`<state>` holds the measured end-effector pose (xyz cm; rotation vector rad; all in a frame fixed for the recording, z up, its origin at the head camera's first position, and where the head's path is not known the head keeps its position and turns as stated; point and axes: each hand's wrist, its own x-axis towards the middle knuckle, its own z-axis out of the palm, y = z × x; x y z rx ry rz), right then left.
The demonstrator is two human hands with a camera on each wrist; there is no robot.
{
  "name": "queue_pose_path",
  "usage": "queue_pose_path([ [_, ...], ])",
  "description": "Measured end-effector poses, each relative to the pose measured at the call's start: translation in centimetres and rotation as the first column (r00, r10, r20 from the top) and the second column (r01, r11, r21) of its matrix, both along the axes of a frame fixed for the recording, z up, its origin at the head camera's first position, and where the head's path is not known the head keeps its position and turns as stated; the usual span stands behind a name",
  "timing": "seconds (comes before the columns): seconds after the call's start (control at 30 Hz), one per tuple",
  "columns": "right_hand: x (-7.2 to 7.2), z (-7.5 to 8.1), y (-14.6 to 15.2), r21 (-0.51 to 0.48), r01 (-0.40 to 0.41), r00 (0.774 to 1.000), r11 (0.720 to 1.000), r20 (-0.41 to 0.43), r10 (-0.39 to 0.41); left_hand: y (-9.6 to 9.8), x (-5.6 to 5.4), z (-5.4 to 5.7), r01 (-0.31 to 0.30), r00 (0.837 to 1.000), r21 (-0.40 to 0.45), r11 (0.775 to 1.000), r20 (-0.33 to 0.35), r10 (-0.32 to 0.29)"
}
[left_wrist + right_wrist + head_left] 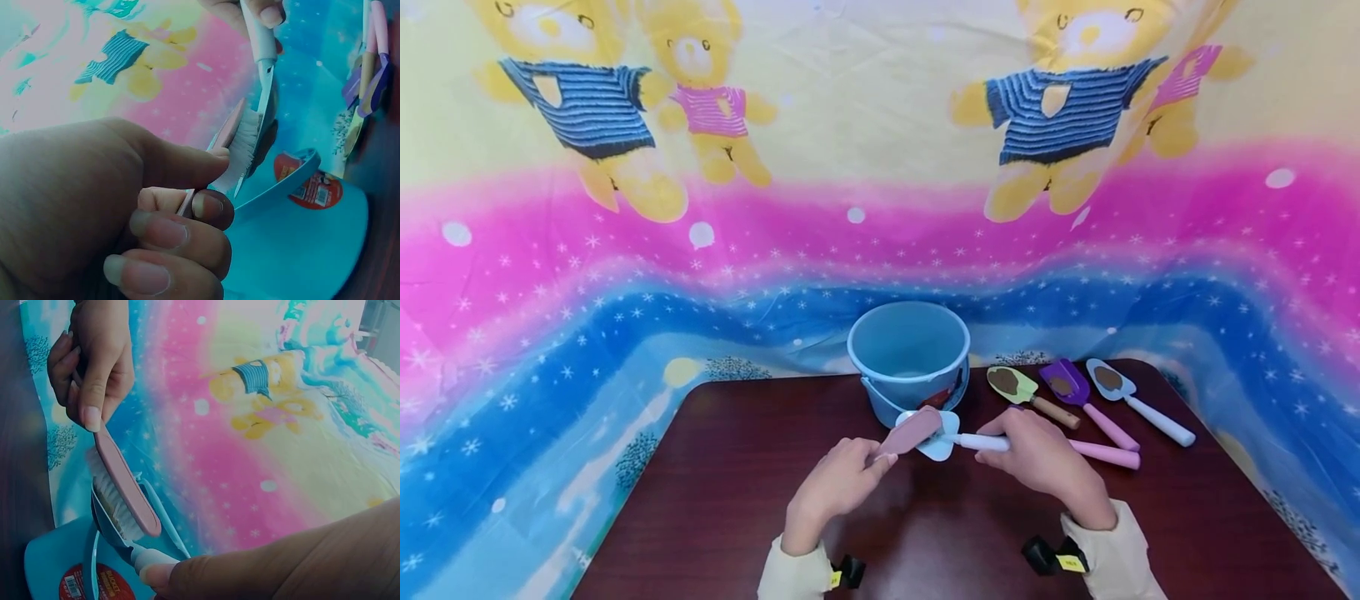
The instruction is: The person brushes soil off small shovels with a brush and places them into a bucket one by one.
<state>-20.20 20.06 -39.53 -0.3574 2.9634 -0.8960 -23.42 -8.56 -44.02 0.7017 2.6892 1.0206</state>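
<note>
In the head view, my left hand [842, 477] pinches a pink brush [912, 432] between thumb and fingers. White bristles [115, 494] face down against the blade of a small light-blue shovel [937, 451]. My right hand [1037, 446] grips that shovel by its white handle [988, 442]. Brown material shows on the blade under the bristles in the right wrist view. Both tools are held at the near side of a blue bucket [887, 398], whose red label [312, 187] appears in the left wrist view.
Right of the bucket lie a green shovel [1028, 387], a purple shovel [1075, 383] and another light-blue shovel [1127, 390], each with brown patches. Another pink handle [1105, 454] lies partly hidden behind my right hand. A bear-print cloth [865, 225] surrounds the dark table [722, 467].
</note>
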Motion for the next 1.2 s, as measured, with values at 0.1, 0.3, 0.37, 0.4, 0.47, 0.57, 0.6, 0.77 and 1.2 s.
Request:
queue_pose_path([
  [0.1, -0.1, 0.1, 0.6, 0.003, -0.013, 1.0, 1.0, -0.01, 0.013, -0.5, -0.1, 0.1, -0.015, 1.0, 0.001, 1.0, -0.011, 0.015],
  [0.3, -0.1, 0.3, 1.6, 0.064, 0.006, 0.995, 0.998, -0.099, 0.0, -1.7, -0.4, 0.1, -0.069, 0.997, 0.029, 0.997, -0.044, 0.07],
  [0.37, -0.2, 0.3, 1.6, 0.061, 0.007, 0.995, 0.998, -0.099, -0.001, -1.5, -0.5, 0.2, -0.047, 0.998, 0.066, 0.997, -0.028, 0.049],
  [0.4, -0.2, 0.3, 1.6, 0.058, 0.006, 0.995, 0.998, -0.099, 0.0, -1.2, -0.5, 0.1, -0.029, 0.999, 0.081, 0.996, -0.023, 0.031],
  [0.47, -0.3, 0.2, 1.4, 0.042, 0.001, 0.996, 0.999, -0.084, 0.002, -0.2, -0.5, -0.1, 0.009, 1.0, 0.103, 0.995, -0.017, -0.008],
  [0.57, -0.3, 0.1, 1.1, 0.027, 0.001, 0.997, 1.0, -0.075, 0.001, 1.6, -0.4, -0.7, 0.068, 0.998, 0.132, 0.989, -0.01, -0.067],
  [0.6, -0.3, 0.1, 1.1, 0.027, 0.003, 0.997, 1.0, -0.077, -0.001, 2.2, -0.3, -1.0, 0.084, 0.996, 0.137, 0.987, -0.01, -0.084],
  [0.77, -0.2, 0.1, 0.9, 0.047, 0.017, 0.997, 0.999, -0.072, -0.014, 3.9, 0.1, -2.0, 0.081, 0.997, 0.096, 0.992, -0.014, -0.08],
  [1.2, -0.4, 0.1, 0.6, 0.037, 0.022, 1.0, 0.999, -0.02, -0.022, 2.5, -0.4, -1.7, -0.004, 1.0, -0.003, 1.0, -0.03, 0.004],
])
